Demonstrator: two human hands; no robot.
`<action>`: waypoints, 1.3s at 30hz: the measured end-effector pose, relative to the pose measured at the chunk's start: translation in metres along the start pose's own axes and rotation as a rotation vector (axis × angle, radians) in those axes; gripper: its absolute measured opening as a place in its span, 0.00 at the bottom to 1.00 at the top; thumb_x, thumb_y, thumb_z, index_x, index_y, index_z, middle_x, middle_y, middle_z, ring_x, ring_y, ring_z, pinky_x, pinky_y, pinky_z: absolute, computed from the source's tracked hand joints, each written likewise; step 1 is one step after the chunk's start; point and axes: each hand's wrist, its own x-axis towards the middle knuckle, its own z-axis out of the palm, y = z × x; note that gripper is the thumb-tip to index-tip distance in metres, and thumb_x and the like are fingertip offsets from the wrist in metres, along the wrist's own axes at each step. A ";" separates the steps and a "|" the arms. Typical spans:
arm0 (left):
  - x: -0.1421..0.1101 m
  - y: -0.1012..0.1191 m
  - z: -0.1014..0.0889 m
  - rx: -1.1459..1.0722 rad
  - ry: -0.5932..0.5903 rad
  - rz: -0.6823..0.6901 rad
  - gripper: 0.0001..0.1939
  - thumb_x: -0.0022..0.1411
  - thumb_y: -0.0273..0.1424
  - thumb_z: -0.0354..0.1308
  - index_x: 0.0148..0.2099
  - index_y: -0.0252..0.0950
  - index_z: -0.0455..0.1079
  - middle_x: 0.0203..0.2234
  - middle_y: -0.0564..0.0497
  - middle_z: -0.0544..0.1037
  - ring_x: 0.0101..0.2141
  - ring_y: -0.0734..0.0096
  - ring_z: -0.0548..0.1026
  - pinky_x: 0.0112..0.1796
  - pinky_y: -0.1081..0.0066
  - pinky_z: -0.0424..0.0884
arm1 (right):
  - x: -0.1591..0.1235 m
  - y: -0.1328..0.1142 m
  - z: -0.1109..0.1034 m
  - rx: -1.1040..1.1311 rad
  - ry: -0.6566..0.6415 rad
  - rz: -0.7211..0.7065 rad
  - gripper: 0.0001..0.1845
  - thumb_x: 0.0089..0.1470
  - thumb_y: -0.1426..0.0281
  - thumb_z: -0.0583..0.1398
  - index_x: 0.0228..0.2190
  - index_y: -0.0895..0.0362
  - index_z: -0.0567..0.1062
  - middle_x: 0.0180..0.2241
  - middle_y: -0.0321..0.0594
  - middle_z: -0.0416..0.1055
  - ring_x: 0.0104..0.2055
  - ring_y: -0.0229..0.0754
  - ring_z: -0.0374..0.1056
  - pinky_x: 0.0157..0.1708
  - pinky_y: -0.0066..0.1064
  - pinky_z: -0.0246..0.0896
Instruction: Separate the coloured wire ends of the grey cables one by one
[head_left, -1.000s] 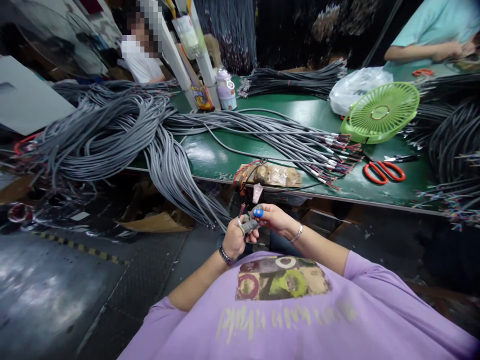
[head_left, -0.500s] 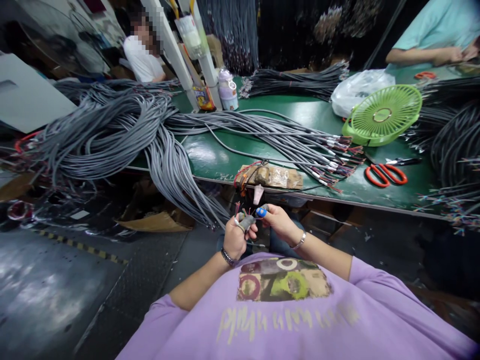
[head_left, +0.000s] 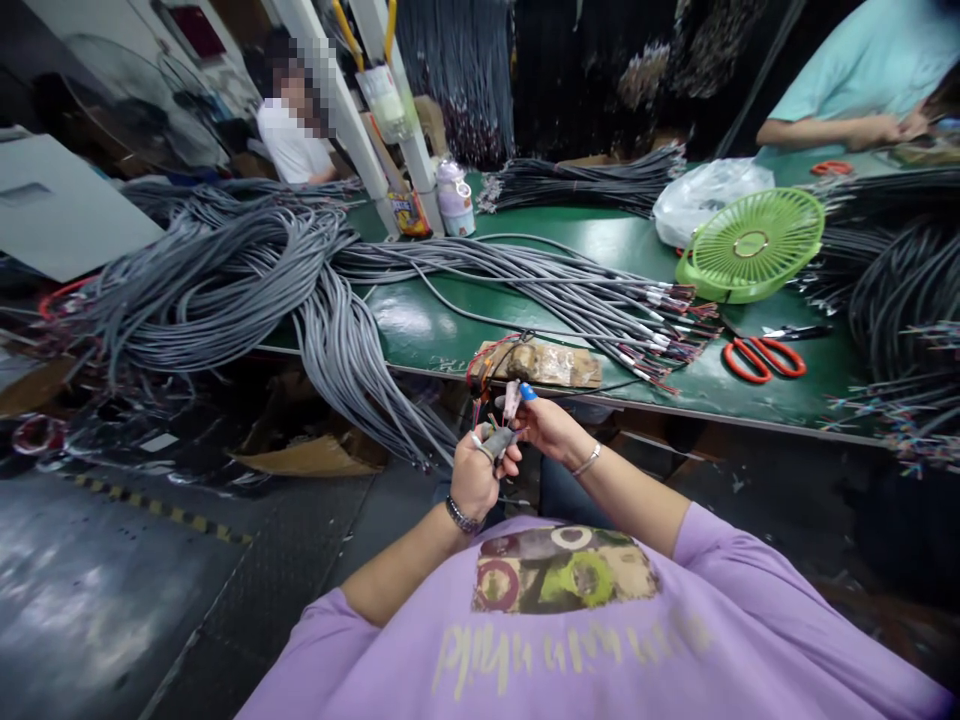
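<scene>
My left hand (head_left: 476,478) is closed around a grey cable end (head_left: 487,446), from which thin coloured wires stick up. Grey material, perhaps a finger cover, also shows at its fingertips. My right hand (head_left: 553,428) is just to the right, fingers drawn together, with a blue finger cover (head_left: 529,392) on one digit. What lies between those fingers is too small to make out. Beside the blue cover, a pale pink wrapped piece (head_left: 512,400) juts from the table's front edge, below a taped wooden block (head_left: 559,364) with red and black wires.
Grey cables (head_left: 247,270) lie coiled at left and spread across the green table (head_left: 420,310), some hanging off its edge. Orange-handled scissors (head_left: 765,358), a green fan (head_left: 754,245) and a plastic bag (head_left: 701,195) stand right. Two co-workers sit beyond.
My right hand has shifted slightly up, its blue-covered digit now raised beside the pale pink piece. My left hand keeps its hold on the grey cable. The camera view has tilted slightly.
</scene>
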 end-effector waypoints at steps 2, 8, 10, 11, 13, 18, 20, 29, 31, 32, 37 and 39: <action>0.002 -0.001 0.001 -0.001 -0.003 0.005 0.14 0.47 0.38 0.63 0.28 0.34 0.64 0.15 0.54 0.73 0.12 0.80 0.66 0.13 0.80 0.50 | 0.002 -0.001 0.001 0.012 -0.031 -0.017 0.21 0.53 0.54 0.58 0.31 0.61 0.75 0.21 0.36 0.68 0.21 0.31 0.59 0.23 0.24 0.59; 0.007 -0.003 0.003 0.003 -0.013 0.007 0.14 0.46 0.38 0.63 0.28 0.34 0.64 0.15 0.54 0.73 0.12 0.80 0.66 0.13 0.79 0.49 | 0.008 0.003 -0.002 0.114 -0.016 -0.016 0.18 0.52 0.56 0.60 0.28 0.59 0.75 0.22 0.37 0.69 0.22 0.34 0.60 0.24 0.25 0.59; 0.008 -0.004 0.003 0.010 -0.014 0.001 0.15 0.46 0.38 0.64 0.27 0.34 0.64 0.15 0.54 0.73 0.12 0.80 0.66 0.13 0.79 0.48 | 0.010 0.005 -0.001 0.137 -0.020 -0.044 0.18 0.50 0.55 0.61 0.27 0.59 0.74 0.21 0.36 0.68 0.23 0.34 0.61 0.24 0.26 0.60; 0.009 -0.005 0.003 0.016 -0.013 -0.002 0.14 0.46 0.38 0.63 0.27 0.34 0.64 0.15 0.54 0.73 0.12 0.80 0.66 0.13 0.79 0.48 | 0.010 0.006 0.000 0.137 -0.017 -0.060 0.18 0.49 0.55 0.62 0.26 0.59 0.74 0.21 0.36 0.68 0.23 0.34 0.61 0.24 0.26 0.60; 0.009 -0.007 0.002 0.031 -0.013 -0.006 0.14 0.47 0.38 0.63 0.26 0.34 0.63 0.15 0.54 0.73 0.12 0.80 0.66 0.13 0.79 0.48 | 0.011 0.006 0.002 0.120 0.001 -0.077 0.20 0.47 0.53 0.62 0.25 0.59 0.73 0.21 0.36 0.67 0.23 0.35 0.61 0.25 0.27 0.61; 0.009 -0.009 0.000 0.056 -0.020 -0.010 0.15 0.47 0.38 0.63 0.27 0.34 0.64 0.15 0.54 0.73 0.11 0.80 0.66 0.13 0.79 0.48 | 0.006 0.006 0.004 0.105 0.015 -0.046 0.23 0.47 0.49 0.60 0.27 0.59 0.73 0.23 0.38 0.69 0.23 0.35 0.62 0.24 0.27 0.60; 0.007 -0.008 -0.001 0.046 -0.020 0.002 0.14 0.47 0.38 0.63 0.27 0.34 0.64 0.15 0.54 0.73 0.12 0.80 0.66 0.13 0.79 0.48 | 0.001 0.004 0.002 0.103 0.007 0.003 0.25 0.48 0.48 0.59 0.28 0.59 0.73 0.24 0.38 0.69 0.23 0.34 0.62 0.24 0.27 0.60; -0.005 -0.017 -0.014 0.152 -0.062 0.024 0.15 0.50 0.39 0.62 0.28 0.34 0.64 0.17 0.53 0.74 0.13 0.80 0.67 0.14 0.79 0.51 | -0.031 0.008 -0.009 -0.324 -0.059 -0.037 0.20 0.38 0.58 0.69 0.25 0.60 0.71 0.18 0.30 0.64 0.20 0.30 0.57 0.23 0.24 0.54; -0.005 -0.018 -0.018 0.204 -0.135 -0.012 0.15 0.51 0.39 0.62 0.27 0.34 0.63 0.17 0.53 0.74 0.13 0.80 0.67 0.14 0.79 0.52 | -0.035 0.008 -0.010 -0.416 -0.046 -0.102 0.19 0.37 0.60 0.69 0.24 0.61 0.72 0.19 0.31 0.65 0.21 0.31 0.58 0.23 0.25 0.53; -0.004 -0.017 -0.019 0.231 -0.182 -0.045 0.15 0.51 0.39 0.62 0.27 0.34 0.64 0.16 0.52 0.74 0.12 0.79 0.67 0.14 0.79 0.52 | -0.036 0.008 -0.010 -0.452 -0.056 -0.118 0.19 0.37 0.60 0.69 0.24 0.61 0.72 0.20 0.32 0.66 0.22 0.31 0.58 0.24 0.25 0.54; -0.006 -0.015 -0.020 0.257 -0.218 -0.085 0.15 0.50 0.40 0.62 0.26 0.33 0.64 0.15 0.52 0.73 0.12 0.78 0.68 0.14 0.79 0.51 | -0.040 0.010 -0.005 -0.513 -0.040 -0.170 0.19 0.37 0.59 0.68 0.24 0.61 0.72 0.21 0.34 0.67 0.22 0.32 0.59 0.23 0.25 0.54; -0.008 -0.017 -0.018 0.195 -0.125 -0.028 0.15 0.50 0.40 0.63 0.26 0.34 0.63 0.16 0.53 0.74 0.12 0.79 0.67 0.14 0.79 0.51 | -0.041 0.014 -0.001 -0.493 0.017 -0.201 0.18 0.38 0.59 0.68 0.24 0.60 0.72 0.20 0.33 0.66 0.22 0.32 0.58 0.22 0.25 0.53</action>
